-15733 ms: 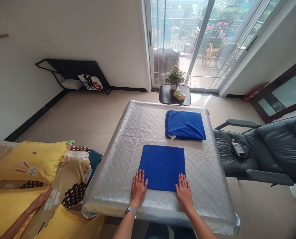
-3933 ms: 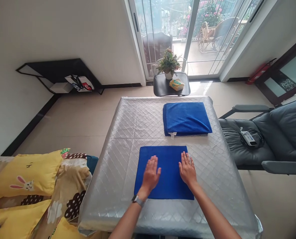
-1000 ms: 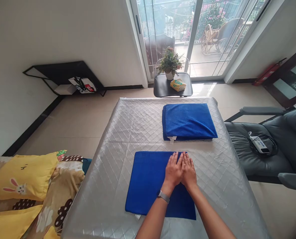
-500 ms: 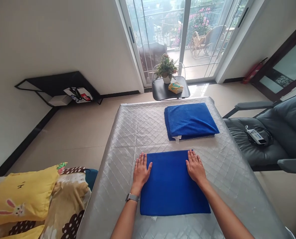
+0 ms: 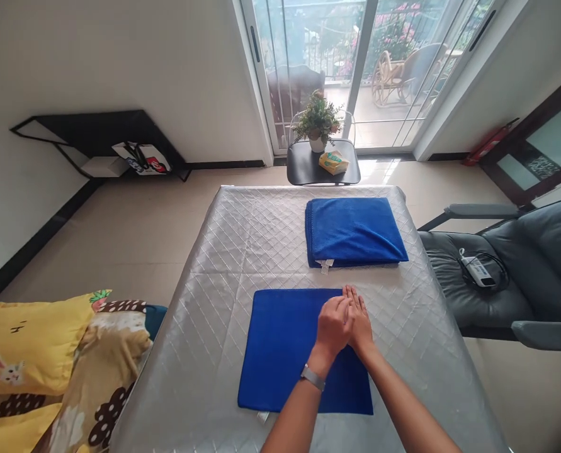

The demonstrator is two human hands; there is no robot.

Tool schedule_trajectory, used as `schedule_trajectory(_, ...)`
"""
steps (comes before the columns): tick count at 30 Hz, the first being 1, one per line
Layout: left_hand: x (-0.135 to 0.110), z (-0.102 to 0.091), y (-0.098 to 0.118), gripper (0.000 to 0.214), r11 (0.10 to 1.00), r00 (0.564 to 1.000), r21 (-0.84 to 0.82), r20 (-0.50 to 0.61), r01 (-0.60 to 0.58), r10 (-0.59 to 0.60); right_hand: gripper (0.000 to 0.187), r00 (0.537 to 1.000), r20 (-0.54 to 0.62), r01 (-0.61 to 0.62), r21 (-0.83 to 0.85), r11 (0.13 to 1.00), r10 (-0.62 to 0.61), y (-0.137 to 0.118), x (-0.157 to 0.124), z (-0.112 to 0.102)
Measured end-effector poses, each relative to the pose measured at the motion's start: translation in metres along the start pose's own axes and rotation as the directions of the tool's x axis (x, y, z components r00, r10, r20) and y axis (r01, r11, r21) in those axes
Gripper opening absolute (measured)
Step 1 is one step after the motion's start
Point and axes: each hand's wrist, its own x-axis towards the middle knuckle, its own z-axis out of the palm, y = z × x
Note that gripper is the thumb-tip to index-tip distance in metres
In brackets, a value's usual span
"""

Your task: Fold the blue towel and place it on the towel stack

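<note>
A folded blue cloth [image 5: 280, 352] lies flat on the silver quilted table cover. My right hand [image 5: 361, 324] rests on its far right corner, fingers stretched out and close together. Against that hand is my left hand [image 5: 333, 324], with a grey band on the wrist; its fingers are curled together, and whatever they might pinch is hidden. Farther back lies a second, thicker folded blue cloth [image 5: 356, 229] with white tags at its near left corner. A small white tag also peeks from under the near edge of the first cloth.
The silver cover [image 5: 204, 314] drapes over the table edges. Beyond it stands a small black table [image 5: 301, 170] with a potted plant [image 5: 318, 123] and a yellow tissue pack [image 5: 334, 162]. A grey armchair [image 5: 492, 277] holds a power strip; yellow pillows [image 5: 34, 340] lie at left.
My left hand has left the cloth's left edge and crossed right to my right hand, its fingers curling. My right hand stays at the right corner. The view has shifted slightly.
</note>
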Motion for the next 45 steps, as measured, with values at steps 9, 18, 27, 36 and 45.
schedule_trajectory(9,-0.006,0.023,-0.028,0.058,0.984,0.989,0.173,0.149,-0.045,0.019,0.072,1.000,0.005,0.017,0.025,1.000,-0.017,-0.001,-0.001,-0.004)
schedule_trajectory(18,-0.034,-0.060,-0.130,0.064,0.901,0.986,0.434,0.149,-0.001,-0.071,0.063,0.999,-0.009,-0.042,0.006,0.999,0.042,-0.004,0.005,-0.001)
schedule_trajectory(27,-0.050,-0.106,-0.173,0.067,0.872,0.989,0.473,0.004,0.128,-0.147,0.062,0.995,-0.054,-0.090,-0.037,0.995,0.087,-0.018,-0.013,-0.014)
schedule_trajectory(36,-0.025,0.015,-0.013,0.063,0.964,0.976,0.214,0.185,-0.157,0.118,0.071,0.998,-0.041,0.040,0.012,0.999,-0.039,-0.013,-0.034,-0.007)
schedule_trajectory(45,-0.037,-0.008,-0.062,0.062,0.926,0.987,0.377,0.152,-0.011,-0.050,0.061,0.997,0.029,-0.074,0.046,0.996,0.073,-0.019,-0.029,-0.011)
